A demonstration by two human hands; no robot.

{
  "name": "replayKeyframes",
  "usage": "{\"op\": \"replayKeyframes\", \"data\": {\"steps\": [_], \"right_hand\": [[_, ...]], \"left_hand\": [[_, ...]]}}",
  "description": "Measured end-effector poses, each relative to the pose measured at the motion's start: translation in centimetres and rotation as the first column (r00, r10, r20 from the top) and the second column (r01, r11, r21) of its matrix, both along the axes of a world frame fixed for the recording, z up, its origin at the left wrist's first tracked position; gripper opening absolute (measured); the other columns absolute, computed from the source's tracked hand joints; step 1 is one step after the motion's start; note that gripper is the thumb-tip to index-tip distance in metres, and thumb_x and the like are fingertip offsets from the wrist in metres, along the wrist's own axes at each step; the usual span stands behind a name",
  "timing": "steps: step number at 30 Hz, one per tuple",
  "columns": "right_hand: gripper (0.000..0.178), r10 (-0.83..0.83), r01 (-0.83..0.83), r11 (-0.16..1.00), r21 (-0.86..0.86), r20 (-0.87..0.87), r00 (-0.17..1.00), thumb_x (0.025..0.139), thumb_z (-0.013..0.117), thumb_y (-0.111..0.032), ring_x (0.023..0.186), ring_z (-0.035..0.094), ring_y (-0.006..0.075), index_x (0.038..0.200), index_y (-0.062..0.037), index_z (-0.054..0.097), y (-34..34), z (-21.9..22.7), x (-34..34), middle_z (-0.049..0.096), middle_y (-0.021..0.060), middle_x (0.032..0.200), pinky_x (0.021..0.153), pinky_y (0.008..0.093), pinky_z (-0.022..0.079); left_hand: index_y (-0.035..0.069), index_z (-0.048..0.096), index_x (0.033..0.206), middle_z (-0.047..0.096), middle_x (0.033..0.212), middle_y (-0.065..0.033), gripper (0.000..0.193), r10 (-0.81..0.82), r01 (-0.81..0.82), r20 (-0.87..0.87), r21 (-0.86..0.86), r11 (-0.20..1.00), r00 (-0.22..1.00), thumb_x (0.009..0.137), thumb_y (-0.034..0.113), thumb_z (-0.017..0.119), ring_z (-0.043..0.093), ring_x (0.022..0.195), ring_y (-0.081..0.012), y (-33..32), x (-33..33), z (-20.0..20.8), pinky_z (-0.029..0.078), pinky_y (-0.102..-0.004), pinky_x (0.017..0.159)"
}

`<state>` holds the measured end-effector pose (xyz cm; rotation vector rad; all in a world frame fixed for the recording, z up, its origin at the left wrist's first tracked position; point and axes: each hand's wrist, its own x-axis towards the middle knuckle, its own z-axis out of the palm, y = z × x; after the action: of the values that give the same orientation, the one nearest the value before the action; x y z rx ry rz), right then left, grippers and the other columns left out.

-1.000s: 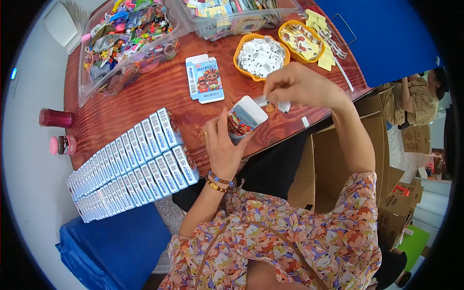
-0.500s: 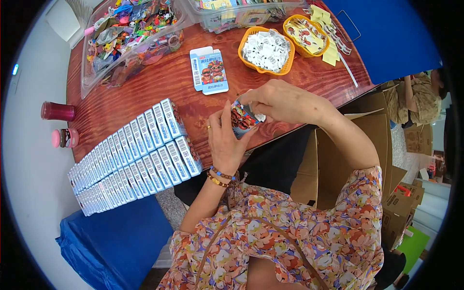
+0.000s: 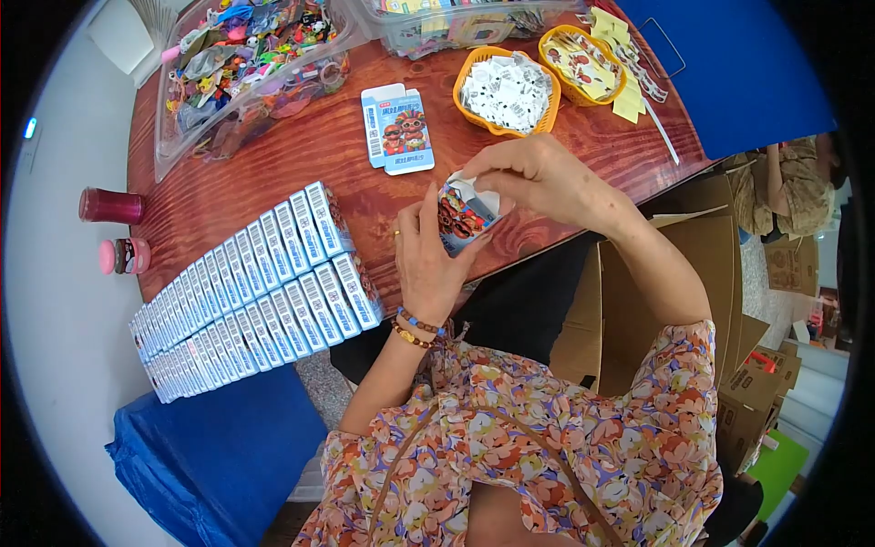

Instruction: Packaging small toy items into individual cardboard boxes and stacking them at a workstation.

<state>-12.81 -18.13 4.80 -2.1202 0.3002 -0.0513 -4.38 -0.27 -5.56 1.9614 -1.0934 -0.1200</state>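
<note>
A small blue box (image 3: 461, 219) with cartoon figures stands tilted at the table's near edge, its white top flaps raised. My left hand (image 3: 427, 251) wraps round it from the left, thumb below and fingers along the side. From the right, my right hand (image 3: 538, 178) reaches over the box's top, thumb and forefinger pinched at a white flap (image 3: 488, 201). The inside of the box is hidden from this angle. Beyond my hands a flattened blue carton (image 3: 407, 137) with the same print lies on the table.
Two rows of blue boxes (image 3: 264, 283) stand at the left. A clear bin of small toys (image 3: 182, 137), an orange basket of white packets (image 3: 465, 100) and another basket with yellow slips (image 3: 597, 94) sit at the back. An open cardboard box (image 3: 629, 301) is at my right.
My right hand has lifted slightly and drawn back from inside the box's top, so the white flaps show more. My left hand keeps its hold.
</note>
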Motion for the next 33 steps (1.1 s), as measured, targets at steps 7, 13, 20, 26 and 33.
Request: {"op": "replayKeyframes", "data": {"steps": [7, 13, 20, 26, 33], "right_hand": [[0.026, -0.028, 0.036, 0.988, -0.150, 0.056, 0.998, 0.095, 0.058, 0.000, 0.082, 0.072, 0.0164, 0.120, -0.0008, 0.064, 1.0, -0.5, -0.4, 0.073, 0.0083, 0.093, 0.069, 0.0301, 0.057], [0.036, -0.030, 0.087, 0.966, -0.242, 0.233, 0.972, 0.090, 0.054, 0.004, 0.089, 0.073, 0.0326, 0.125, -0.0034, 0.054, 1.4, -1.0, -1.0, 0.073, 0.0155, 0.102, 0.077, 0.0402, 0.058], [0.045, 0.019, -0.052, 0.977, -0.207, -0.158, 0.987, 0.092, 0.049, 0.003, 0.092, 0.073, 0.0331, 0.135, -0.0069, 0.047, 1.5, -0.9, -1.1, 0.074, 0.0167, 0.105, 0.077, 0.0407, 0.058], [0.022, -0.426, 0.424, 0.904, 0.061, 0.036, 0.904, 0.096, 0.059, -0.008, 0.068, 0.067, 0.0154, 0.115, -0.0008, 0.066, -5.1, 2.1, -1.0, 0.074, 0.0067, 0.092, 0.060, 0.0306, 0.054], [0.046, -0.711, 0.442, 0.585, -0.680, -0.167, 0.683, 0.082, 0.074, -0.038, 0.086, 0.070, 0.0256, 0.114, -0.0072, 0.065, -19.2, -2.7, -3.7, 0.071, 0.0133, 0.099, 0.076, 0.0384, 0.052]], "left_hand": [[0.004, 0.046, 0.144, 0.051, 0.113, -0.0161, 0.087, -0.001, 0.001, -0.017, 0.004, 1.000, 1.000, 0.071, 0.022, 0.089, 0.054, 0.105, -0.0350, -0.1, 0.1, -0.3, 0.045, -0.0444, 0.091], [0.004, 0.047, 0.143, 0.052, 0.114, -0.0164, 0.086, 0.017, -0.016, -0.049, 0.017, 1.000, 0.999, 0.070, 0.023, 0.089, 0.054, 0.107, -0.0345, 0.2, 0.1, 0.0, 0.045, -0.0444, 0.093], [0.005, 0.046, 0.144, 0.051, 0.115, -0.0175, 0.087, -0.015, 0.013, -0.062, -0.034, 0.999, 0.998, 0.072, 0.026, 0.088, 0.053, 0.108, -0.0367, -0.5, 0.1, -0.2, 0.045, -0.0466, 0.094], [0.004, 0.047, 0.142, 0.051, 0.120, -0.0185, 0.084, 0.011, -0.014, -0.119, -0.026, 1.000, 0.993, 0.071, 0.022, 0.088, 0.051, 0.114, -0.0372, 0.5, 0.8, -0.4, 0.041, -0.0468, 0.100], [0.002, 0.048, 0.141, 0.055, 0.122, -0.0189, 0.082, 0.006, -0.013, -0.068, -0.102, 0.995, 0.998, 0.073, 0.026, 0.087, 0.052, 0.115, -0.0368, 0.5, 0.0, -1.0, 0.038, -0.0492, 0.103]]}}
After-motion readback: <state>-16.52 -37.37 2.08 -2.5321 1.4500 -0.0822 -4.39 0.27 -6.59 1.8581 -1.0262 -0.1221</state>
